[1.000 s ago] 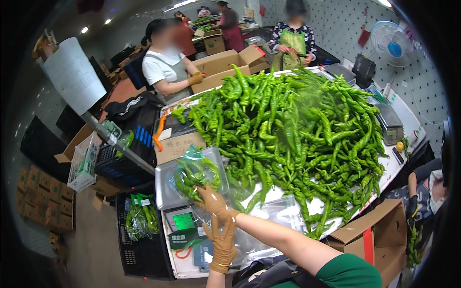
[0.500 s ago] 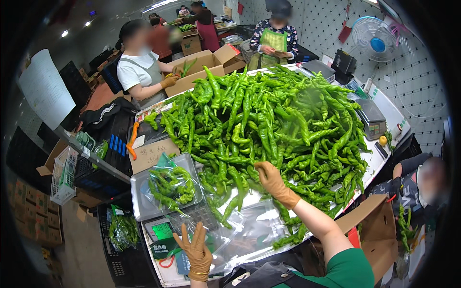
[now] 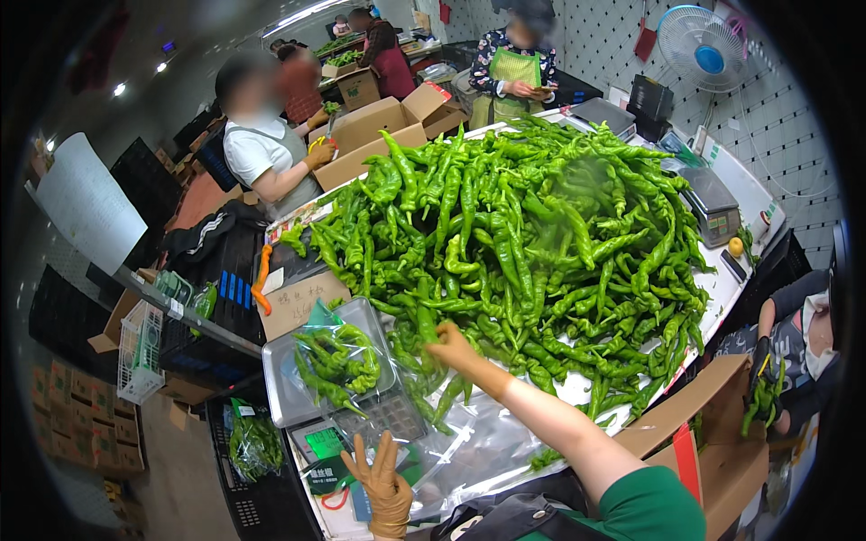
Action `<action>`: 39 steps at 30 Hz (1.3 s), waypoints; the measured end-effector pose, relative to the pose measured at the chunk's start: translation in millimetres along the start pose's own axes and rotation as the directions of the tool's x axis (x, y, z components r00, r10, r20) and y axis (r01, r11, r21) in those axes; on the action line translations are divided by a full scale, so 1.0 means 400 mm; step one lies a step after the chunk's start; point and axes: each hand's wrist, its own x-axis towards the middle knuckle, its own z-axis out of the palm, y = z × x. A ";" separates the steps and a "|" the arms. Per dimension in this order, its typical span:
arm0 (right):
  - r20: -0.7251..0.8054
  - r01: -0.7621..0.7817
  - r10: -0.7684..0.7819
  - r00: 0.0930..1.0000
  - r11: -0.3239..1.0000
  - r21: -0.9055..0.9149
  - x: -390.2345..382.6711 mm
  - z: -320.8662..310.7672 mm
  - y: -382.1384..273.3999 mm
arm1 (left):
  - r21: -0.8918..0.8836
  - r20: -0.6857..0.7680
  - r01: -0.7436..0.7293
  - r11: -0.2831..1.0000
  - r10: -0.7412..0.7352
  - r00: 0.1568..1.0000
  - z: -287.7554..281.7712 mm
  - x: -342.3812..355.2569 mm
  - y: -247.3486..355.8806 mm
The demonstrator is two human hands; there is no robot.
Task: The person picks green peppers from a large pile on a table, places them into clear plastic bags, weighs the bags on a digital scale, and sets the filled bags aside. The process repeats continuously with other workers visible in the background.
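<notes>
The heap of green peppers (image 3: 514,243) stands high, so a pull at its near edge could, I think, make others slide. On the metal tray (image 3: 284,397) lies a clear bag of peppers (image 3: 338,361); a knock may spill it (whether its mouth is closed, I cannot see). The right hand (image 3: 469,356) is at the heap's edge, fingers drawn together; its grip I cannot tell. The left hand (image 3: 381,487) is spread wide, holding nothing. Around are a tiled wall (image 3: 595,41), the white table (image 3: 744,180) and a fan (image 3: 702,50).
</notes>
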 end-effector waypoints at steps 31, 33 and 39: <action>0.529 -0.489 0.152 0.835 0.647 0.585 -0.382 0.200 -0.081 | 0.061 0.023 -0.175 0.983 0.174 0.985 0.003 0.021 -0.001; 0.467 -0.292 0.037 0.883 0.824 0.485 -0.269 0.271 -0.117 | 0.061 0.044 -0.174 0.983 0.172 0.984 -0.014 0.027 0.009; 0.127 0.473 -0.478 0.869 0.878 0.071 -0.074 0.366 0.003 | -0.009 0.012 -0.153 0.988 0.153 0.988 0.026 0.006 0.002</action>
